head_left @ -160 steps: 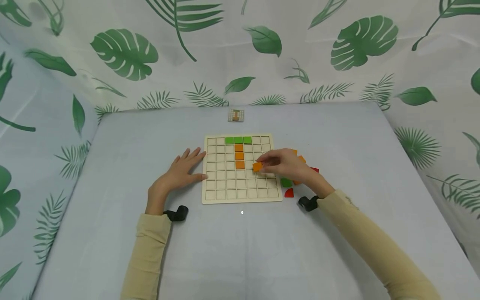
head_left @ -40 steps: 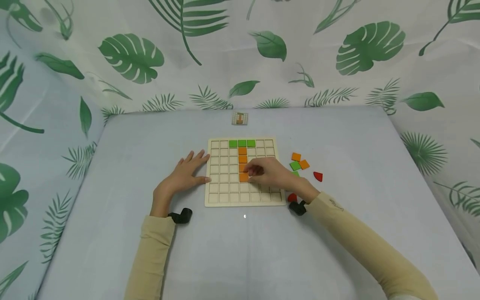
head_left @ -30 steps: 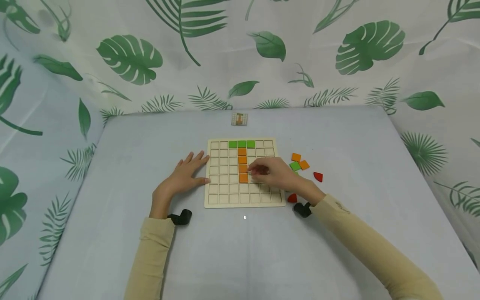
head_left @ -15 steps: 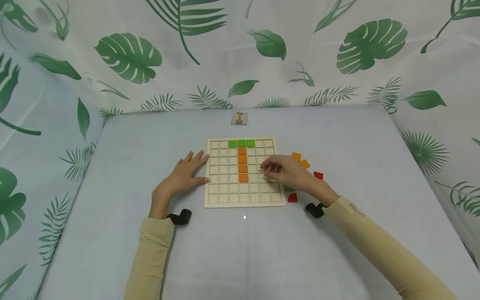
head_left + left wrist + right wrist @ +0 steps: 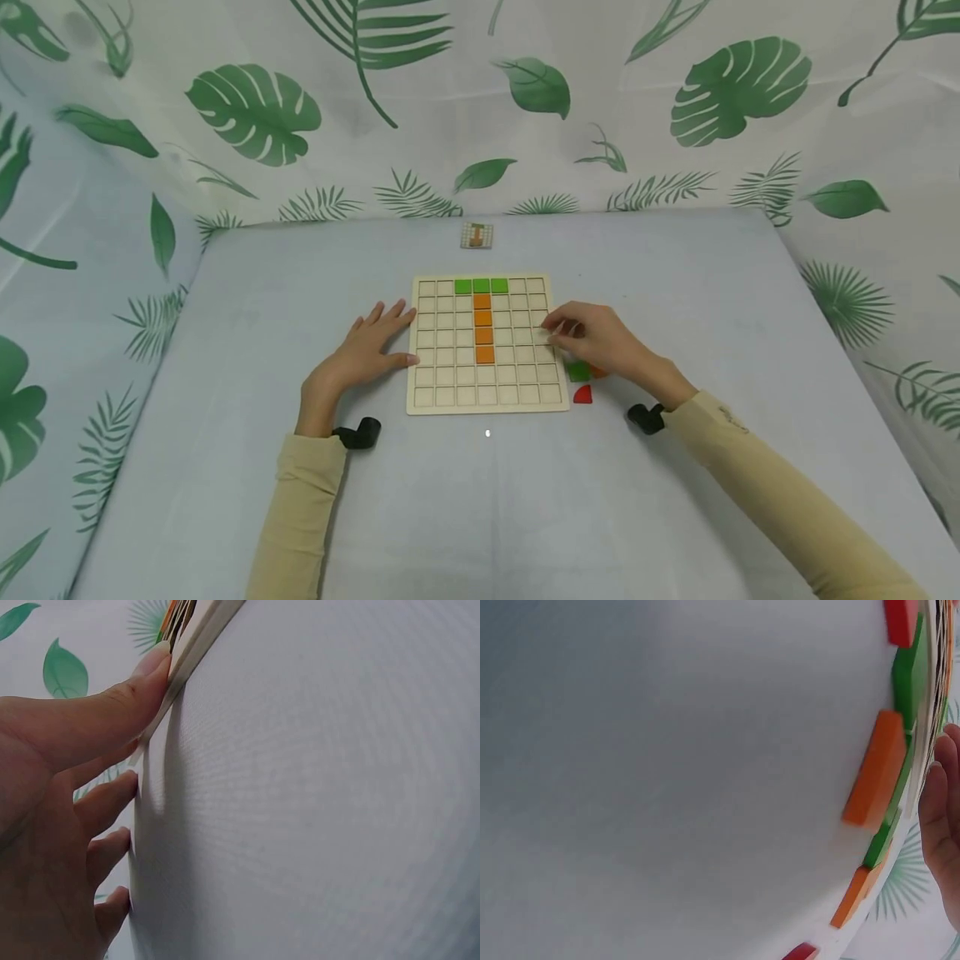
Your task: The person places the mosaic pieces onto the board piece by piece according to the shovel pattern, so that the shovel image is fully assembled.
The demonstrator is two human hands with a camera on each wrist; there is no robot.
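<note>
A pale gridded board [image 5: 442,380] lies flat on the table. Green tiles [image 5: 481,286] fill part of its top row, and a column of orange tiles [image 5: 483,335] runs down below them. My left hand [image 5: 362,346] rests at the board's left edge, thumb and fingers spread; in the left wrist view, its thumb [image 5: 124,697] touches the edge. Over the board's right edge is my right hand [image 5: 596,333], its fingers loosely bent with nothing visible between them. Under and beside it lie loose pieces: a green tile [image 5: 578,372], an orange tile [image 5: 877,772] and a red quarter-round piece [image 5: 582,394].
A small card [image 5: 476,235] with a printed grid pattern lies behind the board. More loose pieces, among them a further orange tile [image 5: 851,896] and a red piece [image 5: 802,952], lie right of the board, hidden by the right hand in the head view. Leaf-patterned cloth [image 5: 420,142] stands behind.
The orange tile earlier pinched in my right hand now sits at the lower end of the orange column. My right hand has let go and moved right; the left has stayed in place.
</note>
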